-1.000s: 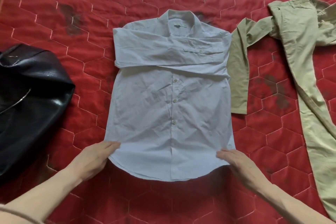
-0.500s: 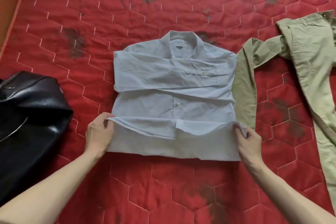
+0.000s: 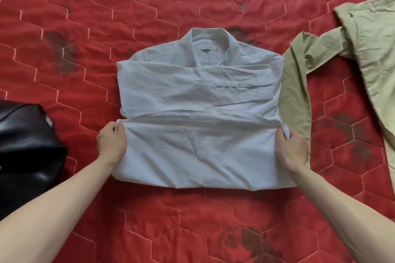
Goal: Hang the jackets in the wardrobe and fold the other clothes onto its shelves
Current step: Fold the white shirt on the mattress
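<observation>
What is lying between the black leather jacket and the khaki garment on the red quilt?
In the head view, the half-folded pale blue button shirt lies there, its hem corners pinched by the left hand and right hand.

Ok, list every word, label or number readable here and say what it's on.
None can be read.
Neck label inside the collar of the light blue shirt: a small tag, too small and blurred to read.
Black leather jacket, khaki garment, red quilt: no text visible.
</observation>
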